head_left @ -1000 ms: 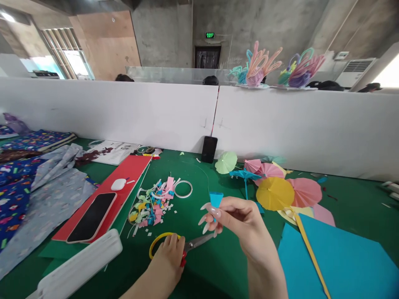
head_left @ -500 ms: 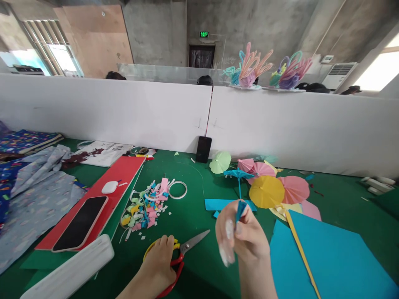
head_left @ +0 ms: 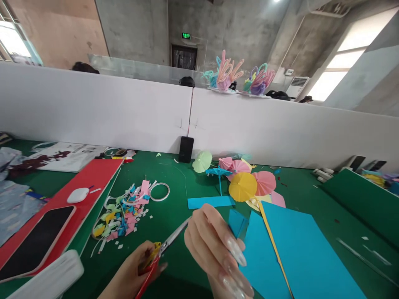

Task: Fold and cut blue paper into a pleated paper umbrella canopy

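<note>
My left hand (head_left: 135,268) is closed around the handles of a pair of scissors (head_left: 168,243) with red and yellow grips. Their blades look closed and point up and right, the tips close to my right hand (head_left: 215,249). That hand is turned with the back of its fingers showing and pinches a small folded piece of blue paper (head_left: 237,223); its thumb is mostly hidden. Behind the hand, a blue paper strip (head_left: 211,202) lies on the green table (head_left: 174,220). Large blue paper sheets (head_left: 311,249) lie to its right.
Small paper umbrellas, including a yellow one (head_left: 243,187) and a blue one (head_left: 220,172), cluster at the back. Paper scraps (head_left: 124,216) and a tape roll (head_left: 159,192) sit left. A phone (head_left: 37,238) rests on a red folder (head_left: 93,178). A white partition (head_left: 124,112) stands behind.
The view has swung right. My left hand has lifted the scissors and the blades have come together near my right hand. My right hand has turned over with the folded blue paper.
</note>
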### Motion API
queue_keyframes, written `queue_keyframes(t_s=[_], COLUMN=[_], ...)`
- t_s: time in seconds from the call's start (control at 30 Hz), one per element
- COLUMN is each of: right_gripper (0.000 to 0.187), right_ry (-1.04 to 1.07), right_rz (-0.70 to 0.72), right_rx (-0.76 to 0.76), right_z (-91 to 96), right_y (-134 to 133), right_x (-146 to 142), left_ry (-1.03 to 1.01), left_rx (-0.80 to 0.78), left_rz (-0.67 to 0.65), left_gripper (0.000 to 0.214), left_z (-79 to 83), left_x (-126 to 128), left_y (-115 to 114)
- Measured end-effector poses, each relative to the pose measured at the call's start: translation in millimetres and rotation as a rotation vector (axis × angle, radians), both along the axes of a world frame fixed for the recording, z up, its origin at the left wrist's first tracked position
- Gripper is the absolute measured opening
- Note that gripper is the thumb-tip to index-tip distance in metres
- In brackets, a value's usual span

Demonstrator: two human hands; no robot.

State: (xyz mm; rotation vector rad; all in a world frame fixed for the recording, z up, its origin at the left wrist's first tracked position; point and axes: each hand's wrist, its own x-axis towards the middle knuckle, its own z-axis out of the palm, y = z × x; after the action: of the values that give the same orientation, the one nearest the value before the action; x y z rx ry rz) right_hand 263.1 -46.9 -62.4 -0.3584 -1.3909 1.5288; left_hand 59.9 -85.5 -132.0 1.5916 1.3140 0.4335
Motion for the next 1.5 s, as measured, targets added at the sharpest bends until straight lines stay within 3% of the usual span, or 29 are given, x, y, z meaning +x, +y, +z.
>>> queue_keyframes(t_s=[0.1, 0.17, 0.3, 0.43, 0.6, 0.8, 0.9, 1.07, 1.37, 1.5], right_gripper=[0.071, 0.066, 0.018, 0.010, 0.013, 0.019, 0.022, 0.024, 0.020, 0.010], right_ry=[0.074, 0.120, -0.001, -0.361, -0.569, -0.932, -0.995, -0.915, -0.790, -0.522], right_rz=[0.054, -0.038, -0.119, -0.176, -0.296, -0.414, -0.518, -0.702, -0.614, -0.599], right_rx=[-0.039, -0.113, -0.135, 0.080, 0.279, 0.391, 0.424, 0.344, 0.059, -0.022], right_z=[13.8, 28.5, 55.7, 66.0, 65.4, 52.8, 38.2, 21.7, 27.5, 41.6], right_y=[-8, -16, -33, -40, -44, -52, -55, -55, -66, -57], right_x=[-5, -8, -7, -8, -14, -32, -46, -61, -75, -56], left_ry=[-0.216, -0.374, -0.558, -0.725, -0.778, -0.762, -0.759, -0.736, -0.599, -0.561], left_rx=[-0.060, -0.120, -0.111, -0.017, 0.038, 0.075, 0.153, 0.231, 0.383, 0.409], left_rz=[0.068, 0.187, 0.286, 0.219, 0.152, 0.109, 0.107, 0.078, 0.232, 0.288], left_gripper=[0.034, 0.046, 0.070, 0.070, 0.066, 0.051, 0.043, 0.032, 0.025, 0.023], left_z=[17.9, 33.4, 65.2, 89.6, 106.4, 112.5, 113.1, 111.0, 96.5, 97.8], left_x=[2, 1, 1, 13, 30, 38, 36, 36, 42, 38], left_y=[1, 2, 11, 27, 37, 51, 63, 71, 82, 90])
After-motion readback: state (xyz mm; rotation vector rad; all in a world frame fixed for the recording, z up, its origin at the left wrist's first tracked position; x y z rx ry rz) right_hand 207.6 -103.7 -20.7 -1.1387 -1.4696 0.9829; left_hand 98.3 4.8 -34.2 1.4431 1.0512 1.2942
